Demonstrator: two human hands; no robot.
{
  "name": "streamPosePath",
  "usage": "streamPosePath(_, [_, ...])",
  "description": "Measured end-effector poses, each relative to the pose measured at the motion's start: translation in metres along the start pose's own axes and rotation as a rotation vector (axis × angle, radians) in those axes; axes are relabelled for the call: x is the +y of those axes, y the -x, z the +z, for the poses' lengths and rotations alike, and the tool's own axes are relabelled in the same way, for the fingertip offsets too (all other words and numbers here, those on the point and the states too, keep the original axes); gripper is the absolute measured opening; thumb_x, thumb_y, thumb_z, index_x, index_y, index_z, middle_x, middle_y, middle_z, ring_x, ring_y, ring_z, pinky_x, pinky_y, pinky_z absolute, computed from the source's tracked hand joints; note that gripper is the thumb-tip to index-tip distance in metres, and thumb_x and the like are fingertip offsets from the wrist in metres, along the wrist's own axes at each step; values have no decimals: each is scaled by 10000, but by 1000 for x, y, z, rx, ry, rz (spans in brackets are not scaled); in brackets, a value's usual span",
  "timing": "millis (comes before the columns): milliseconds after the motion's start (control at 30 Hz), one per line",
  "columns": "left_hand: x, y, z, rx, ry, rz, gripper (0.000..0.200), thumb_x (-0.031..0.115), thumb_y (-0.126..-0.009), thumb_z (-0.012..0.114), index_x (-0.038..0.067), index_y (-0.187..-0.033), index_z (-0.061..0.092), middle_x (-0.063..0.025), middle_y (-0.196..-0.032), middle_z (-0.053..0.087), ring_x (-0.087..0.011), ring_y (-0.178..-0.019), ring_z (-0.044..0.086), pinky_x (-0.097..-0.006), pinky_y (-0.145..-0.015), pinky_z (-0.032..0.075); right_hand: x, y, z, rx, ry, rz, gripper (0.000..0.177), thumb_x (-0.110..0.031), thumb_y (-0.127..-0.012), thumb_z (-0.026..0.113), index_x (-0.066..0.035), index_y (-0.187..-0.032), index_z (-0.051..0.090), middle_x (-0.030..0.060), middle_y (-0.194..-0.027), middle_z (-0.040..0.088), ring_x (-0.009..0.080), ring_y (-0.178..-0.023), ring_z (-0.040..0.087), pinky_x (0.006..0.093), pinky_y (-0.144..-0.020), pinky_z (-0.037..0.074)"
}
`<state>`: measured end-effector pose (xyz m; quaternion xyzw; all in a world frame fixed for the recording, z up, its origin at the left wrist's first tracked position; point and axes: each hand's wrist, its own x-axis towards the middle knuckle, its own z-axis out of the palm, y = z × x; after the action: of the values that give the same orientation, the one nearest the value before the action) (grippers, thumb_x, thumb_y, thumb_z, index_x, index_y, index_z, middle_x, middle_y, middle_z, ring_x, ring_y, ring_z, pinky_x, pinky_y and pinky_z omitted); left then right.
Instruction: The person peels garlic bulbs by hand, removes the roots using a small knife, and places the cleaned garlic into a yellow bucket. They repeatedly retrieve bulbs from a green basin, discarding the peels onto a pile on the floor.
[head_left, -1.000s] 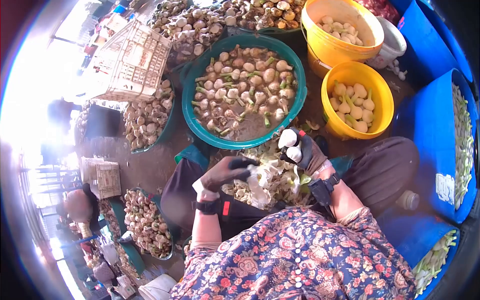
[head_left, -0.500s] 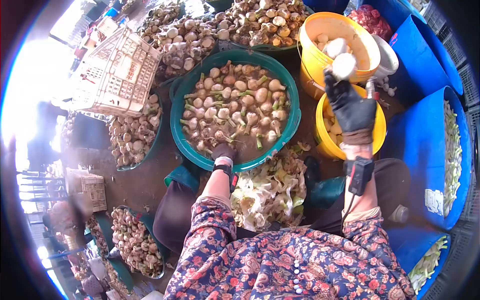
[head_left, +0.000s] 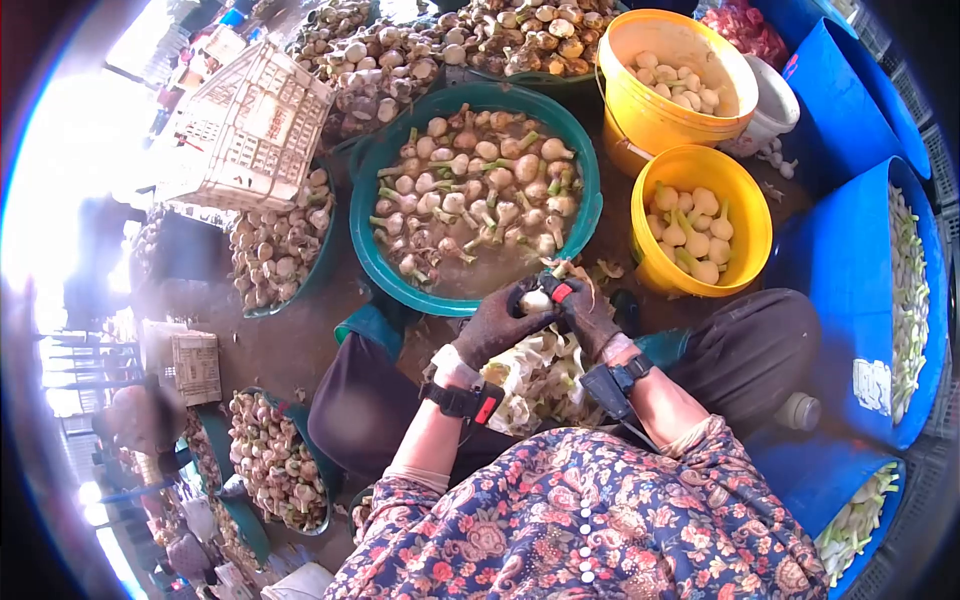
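Both my hands, in dark gloves, meet over the near rim of a green tub [head_left: 362, 250]. My left hand [head_left: 500, 320] is closed around a pale garlic bulb [head_left: 537, 300]. My right hand [head_left: 590, 318] is closed against the bulb's other side, with a small red piece showing at its fingers. What that piece belongs to is hidden. Many garlic bulbs with stem stubs [head_left: 470, 185] lie in murky water in the tub. A pile of peeled-off leaves and skins [head_left: 535, 375] lies below my hands, between my legs.
To the right stand a yellow bucket [head_left: 755, 245] and a larger yellow bucket [head_left: 620, 85], both holding cleaned bulbs. Blue bins [head_left: 830, 300] with cut stems line the far right. A white crate [head_left: 255, 135] rests over a tub of garlic at left, and more garlic heaps [head_left: 275, 465] lie around.
My right hand has come back from above the yellow buckets, where white bulbs were in the air. My left hand has lifted out of the tub to meet it, holding a bulb.
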<state>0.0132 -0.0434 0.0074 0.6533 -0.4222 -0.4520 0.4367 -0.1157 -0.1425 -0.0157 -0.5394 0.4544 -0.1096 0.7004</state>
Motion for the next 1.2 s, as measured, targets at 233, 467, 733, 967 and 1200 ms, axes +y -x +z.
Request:
streamPosePath(233, [2,16,18,118,-246,8,417,210,-760,727,-12,-1090,604,-76,-877,635,-126,-807,602,-278,-716,488,9,9,-13,48,408,-352,346,-329,-849,595,8,-809,661,140,-637,614,221,-593,594,375,-581,445])
streamPosePath(467, [11,23,5,10,376,-253,499,153,-774,712,-45,-1195,533,-55,-953,630,-84,-790,590,-235,-682,493,3,16,-27,-255,-127,34,438,-452,-875,534,-26,-833,623,53,-672,605,155,-532,584,280,-484,449])
streamPosePath(733, [6,17,30,597,-671,284,785,227,-620,814,-5,-1269,438,-154,-1073,598,-303,-1059,538,-419,-952,396,9,19,-20,-276,-340,285,432,-505,-860,538,-82,-917,604,7,-676,554,117,-531,509,246,-485,429])
streamPosePath(967, [-19,16,28,149,-658,-35,257,184,-788,664,112,-1034,655,-73,-917,657,-256,-821,620,-349,-804,463,40,1,-13,-81,103,9,573,-444,-693,746,-30,-1049,569,62,-866,606,180,-745,563,305,-665,462])
streamPosePath(1200, [-28,16,8,52,540,-400,247,125,-847,623,-18,-1049,619,-65,-913,656,-95,-731,609,-247,-627,481,-1,15,-30,-382,336,-426,558,-224,-671,784,3,-1120,545,84,-1004,617,151,-913,570,301,-819,451])
